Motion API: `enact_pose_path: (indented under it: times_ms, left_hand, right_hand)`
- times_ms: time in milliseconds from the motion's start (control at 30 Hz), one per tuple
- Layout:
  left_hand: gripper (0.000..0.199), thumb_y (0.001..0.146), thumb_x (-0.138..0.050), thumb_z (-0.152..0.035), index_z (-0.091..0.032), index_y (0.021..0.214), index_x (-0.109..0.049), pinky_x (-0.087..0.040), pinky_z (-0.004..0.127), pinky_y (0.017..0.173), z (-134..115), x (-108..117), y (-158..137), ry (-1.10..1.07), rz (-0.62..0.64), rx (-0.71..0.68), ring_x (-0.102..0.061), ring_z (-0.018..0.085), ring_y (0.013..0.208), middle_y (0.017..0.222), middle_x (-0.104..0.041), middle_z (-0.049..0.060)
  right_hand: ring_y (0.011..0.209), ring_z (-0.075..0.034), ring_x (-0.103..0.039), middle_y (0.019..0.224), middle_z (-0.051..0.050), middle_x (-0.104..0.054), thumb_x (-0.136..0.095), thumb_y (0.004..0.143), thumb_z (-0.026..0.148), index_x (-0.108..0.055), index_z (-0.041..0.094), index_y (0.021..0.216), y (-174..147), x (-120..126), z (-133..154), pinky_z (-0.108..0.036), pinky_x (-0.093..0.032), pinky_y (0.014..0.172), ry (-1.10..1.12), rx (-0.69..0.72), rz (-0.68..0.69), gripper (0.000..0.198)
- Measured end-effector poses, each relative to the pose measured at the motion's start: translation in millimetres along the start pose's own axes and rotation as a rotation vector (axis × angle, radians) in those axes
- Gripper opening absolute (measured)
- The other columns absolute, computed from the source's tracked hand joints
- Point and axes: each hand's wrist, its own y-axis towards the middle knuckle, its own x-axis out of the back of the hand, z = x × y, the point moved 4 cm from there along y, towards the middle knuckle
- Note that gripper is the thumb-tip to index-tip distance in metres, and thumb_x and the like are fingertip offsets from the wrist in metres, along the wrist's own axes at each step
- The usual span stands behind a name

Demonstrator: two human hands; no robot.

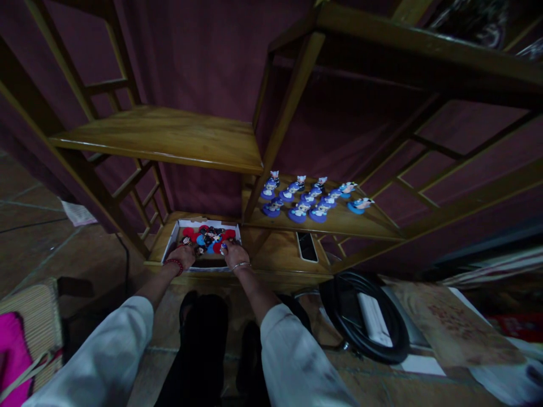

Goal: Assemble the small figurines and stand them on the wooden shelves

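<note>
Small figurines [216,233], in red, blue and black, lie jumbled in a shallow white box [172,240], between the two hands and just beyond them; the box sits on the low wooden board in front of the person. The left hand [185,257] reaches over the box's near left part, fingers curled down among the pieces; how far they are closed, and whether they have hold of anything, I cannot tell. The right hand [235,255] comes in over the near right corner, fingers bent and close together, with a small white-and-violet piece [224,247] at their tips; whether it is gripped or only touched is too small to tell.

Right of the right hand and farther off, more figurines [300,210] with mostly violet bases stand in loose rows on a raised shelf [373,227]; below them, nearer that hand, a dark phone-like slab [307,247] lies on the low board.

The step in hand looks to be picking among the boxed pieces; the next move, I judge, calls for a light fingertip pinch on one piece, the other hand steadying its neighbours, since they lie tangled together.
</note>
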Motion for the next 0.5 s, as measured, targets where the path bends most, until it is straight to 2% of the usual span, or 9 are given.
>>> enact_pose_path:
  times_ms: [167,333,500]
  left_hand:
    - [0.034,0.080,-0.033,-0.028,-0.014,0.093,-0.062,-0.045,0.034,0.078,2,4,-2,-0.066,-0.052,0.091,-0.059,0.024,0.094,0.097,-0.064,0.016]
    - [0.031,0.079,-0.038,-0.035,-0.026,0.101,-0.058,-0.044,0.032,0.078,-3,13,-10,-0.119,-0.102,0.062,-0.058,0.022,0.096,0.105,-0.063,0.007]
    - [0.033,0.079,-0.038,-0.039,-0.025,0.104,-0.055,-0.045,0.033,0.076,-4,8,-10,-0.129,-0.073,0.037,-0.059,0.023,0.092,0.101,-0.064,0.008]
  right_hand:
    - [0.093,-0.015,-0.055,0.108,-0.003,-0.059,-0.041,0.085,0.032,-0.048,0.030,0.116,2,-2,-1,-0.025,-0.040,0.077,0.020,0.019,-0.020,0.031]
    - [0.091,-0.015,-0.056,0.102,-0.003,-0.061,-0.040,0.086,0.031,-0.050,0.030,0.114,3,-4,-1,-0.026,-0.040,0.077,0.006,-0.002,-0.003,0.029]
    - [0.092,-0.015,-0.056,0.101,-0.003,-0.062,-0.041,0.086,0.031,-0.051,0.029,0.113,1,-3,-1,-0.026,-0.039,0.076,0.025,-0.003,-0.011,0.029]
